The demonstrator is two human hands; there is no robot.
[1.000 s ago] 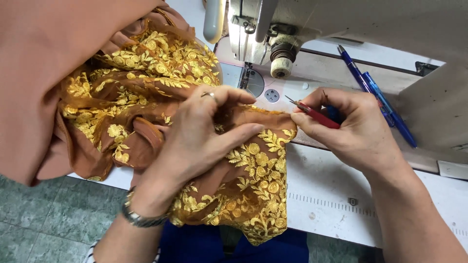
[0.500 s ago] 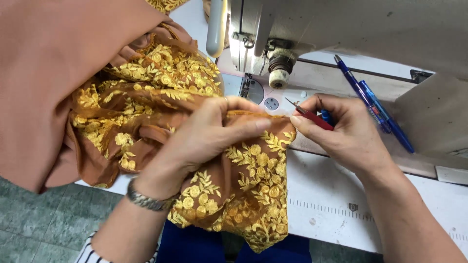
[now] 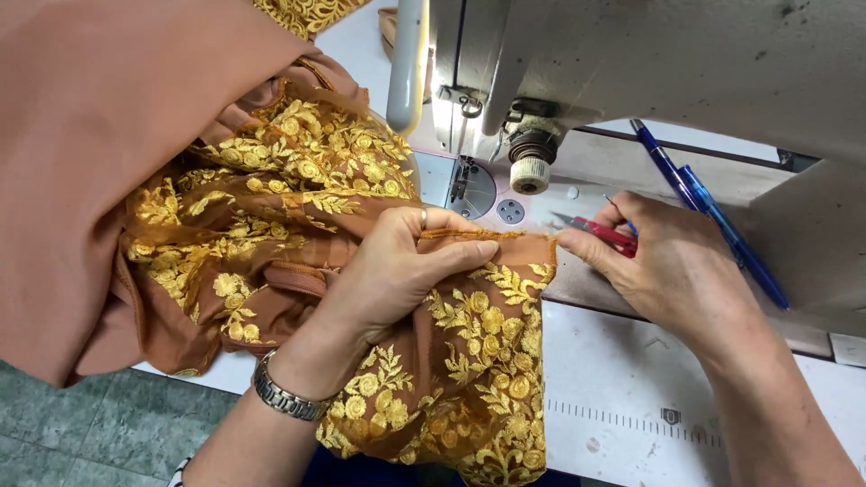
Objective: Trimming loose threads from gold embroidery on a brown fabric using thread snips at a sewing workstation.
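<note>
A brown fabric with gold floral embroidery [image 3: 298,207] lies bunched over the sewing table and hangs off its front edge. My left hand [image 3: 397,271], with a ring and a metal wristwatch, grips the fabric's top hem just in front of the sewing machine's needle plate [image 3: 474,185]. My right hand [image 3: 672,266] holds small red-handled thread snips [image 3: 600,233], their tips pointing left at the hem's corner. The two hands stretch the hem between them.
The grey sewing machine [image 3: 631,63] fills the top right, its presser foot above the plate. Two blue pens [image 3: 713,212] lie on the machine bed behind my right hand. The white table [image 3: 631,406] has a printed ruler strip. Green tiled floor shows at the bottom left.
The view has shifted slightly. My left hand slid along the hem and pulled it straighter. My right hand with the snips stays at the hem's corner.
</note>
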